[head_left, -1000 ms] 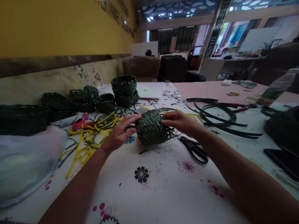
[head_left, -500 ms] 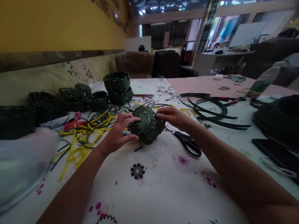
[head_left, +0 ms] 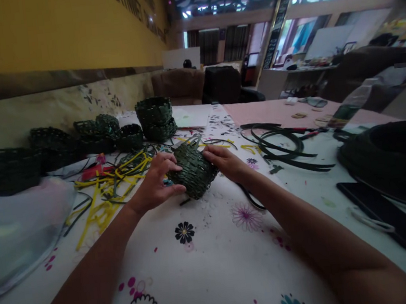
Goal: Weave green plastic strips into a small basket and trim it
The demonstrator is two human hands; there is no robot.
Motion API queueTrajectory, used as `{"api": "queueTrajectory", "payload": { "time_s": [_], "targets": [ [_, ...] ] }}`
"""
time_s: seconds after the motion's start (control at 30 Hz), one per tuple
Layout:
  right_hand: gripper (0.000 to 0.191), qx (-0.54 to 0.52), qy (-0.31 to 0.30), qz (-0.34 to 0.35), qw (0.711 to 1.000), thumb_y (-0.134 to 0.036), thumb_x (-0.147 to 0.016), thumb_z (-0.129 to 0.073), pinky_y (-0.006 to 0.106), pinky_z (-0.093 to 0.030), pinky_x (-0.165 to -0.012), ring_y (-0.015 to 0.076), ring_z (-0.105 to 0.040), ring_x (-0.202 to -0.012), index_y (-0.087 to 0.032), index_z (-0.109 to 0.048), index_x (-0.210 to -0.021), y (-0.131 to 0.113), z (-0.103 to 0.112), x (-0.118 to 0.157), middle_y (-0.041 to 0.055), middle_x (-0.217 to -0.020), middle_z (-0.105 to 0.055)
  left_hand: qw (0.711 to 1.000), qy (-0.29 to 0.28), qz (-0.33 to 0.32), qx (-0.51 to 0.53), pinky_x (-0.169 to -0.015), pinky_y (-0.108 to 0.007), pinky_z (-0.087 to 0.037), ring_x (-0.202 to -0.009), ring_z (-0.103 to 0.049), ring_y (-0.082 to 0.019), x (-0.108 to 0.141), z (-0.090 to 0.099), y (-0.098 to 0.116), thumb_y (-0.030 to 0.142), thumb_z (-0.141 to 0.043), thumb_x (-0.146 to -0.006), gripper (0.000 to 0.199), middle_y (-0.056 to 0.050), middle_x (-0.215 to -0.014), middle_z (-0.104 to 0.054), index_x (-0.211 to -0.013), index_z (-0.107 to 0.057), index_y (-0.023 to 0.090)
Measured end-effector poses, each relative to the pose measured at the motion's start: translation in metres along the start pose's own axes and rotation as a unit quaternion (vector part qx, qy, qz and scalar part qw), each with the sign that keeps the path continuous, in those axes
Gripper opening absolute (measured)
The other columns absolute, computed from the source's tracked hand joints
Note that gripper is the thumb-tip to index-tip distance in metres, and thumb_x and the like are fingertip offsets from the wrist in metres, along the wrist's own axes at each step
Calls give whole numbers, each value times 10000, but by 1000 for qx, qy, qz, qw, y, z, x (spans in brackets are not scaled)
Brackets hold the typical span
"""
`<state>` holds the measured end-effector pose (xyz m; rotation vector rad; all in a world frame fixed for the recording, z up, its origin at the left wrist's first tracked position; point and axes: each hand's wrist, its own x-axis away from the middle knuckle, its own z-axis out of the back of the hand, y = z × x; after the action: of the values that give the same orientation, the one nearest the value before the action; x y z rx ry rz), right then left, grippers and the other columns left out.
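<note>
A small dark green woven basket [head_left: 193, 171] is held between both hands, tilted, over the flowered tablecloth [head_left: 215, 267]. My left hand [head_left: 160, 180] grips its left side, thumb low and fingers on the upper edge. With thumb and fingertips, my right hand [head_left: 224, 161] pinches the basket's upper right edge. Black-handled scissors [head_left: 252, 199] lie under my right forearm, which hides most of them. Left of my left hand spreads a tangle of yellow and green strips [head_left: 102, 196].
More green woven baskets [head_left: 156, 118] stand along the wall at the left. A plastic bag [head_left: 23, 234] fills the near left. Coiled green strips [head_left: 285, 143], a bottle [head_left: 352, 102], a phone [head_left: 383, 210] and a big dark coil [head_left: 393, 166] lie to the right.
The basket has turned slightly in both hands. My right forearm now covers more of the scissors. The whole view has shifted a little.
</note>
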<state>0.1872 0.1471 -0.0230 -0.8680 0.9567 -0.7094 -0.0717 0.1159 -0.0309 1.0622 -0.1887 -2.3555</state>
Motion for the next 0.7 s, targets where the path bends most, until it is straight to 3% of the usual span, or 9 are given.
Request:
{"api": "queueTrajectory", "payload": {
  "time_s": [0.17,0.37,0.5,0.6,0.7],
  "targets": [
    [427,9,2,8,1000,-593,-937,-526,299,-349,-678,157,-360,-708,-225,-477,-724,-3,0,2,-10,-740,-422,999,29,-3,-28,-1029,-463,-441,-1139,-526,-257,0,-6,2,473,-744,-852,369,-80,-1188,-527,-1068,-562,237],
    [426,-112,-3,-27,993,-590,-902,-595,290,-314,-646,142,-363,-681,-213,-505,-726,6,0,1,-16,-730,-440,999,31,7,-28,-1023,-446,-467,-1132,-558,-249,1,-2,-6,518,-726,-855,369,-81,-1161,-567,-1031,-584,227],
    [444,-110,5,-42,993,-580,-868,-629,282,-279,-622,129,-344,-653,-209,-481,-674,6,-1,0,-32,-683,-418,999,32,-22,-21,-1069,-477,-463,-1227,-569,-267,1,2,-9,454,-774,-834,362,-99,-1279,-591,-1055,-594,231],
    [445,-98,0,-38,994,-565,-864,-625,278,-265,-616,121,-340,-643,-204,-475,-652,3,-1,0,-39,-661,-408,999,3,-42,13,-1128,-521,-433,-1355,-539,-288,0,2,-8,368,-760,-865,326,-130,-1410,-591,-1084,-561,230],
    [446,-104,12,-41,994,-561,-846,-632,279,-241,-602,115,-318,-631,-208,-450,-642,3,-2,0,-48,-649,-387,997,-6,-53,53,-1098,-505,-481,-1320,-592,-273,-2,1,-6,320,-746,-882,320,-125,-1343,-662,-1114,-543,233]
  ]
}}
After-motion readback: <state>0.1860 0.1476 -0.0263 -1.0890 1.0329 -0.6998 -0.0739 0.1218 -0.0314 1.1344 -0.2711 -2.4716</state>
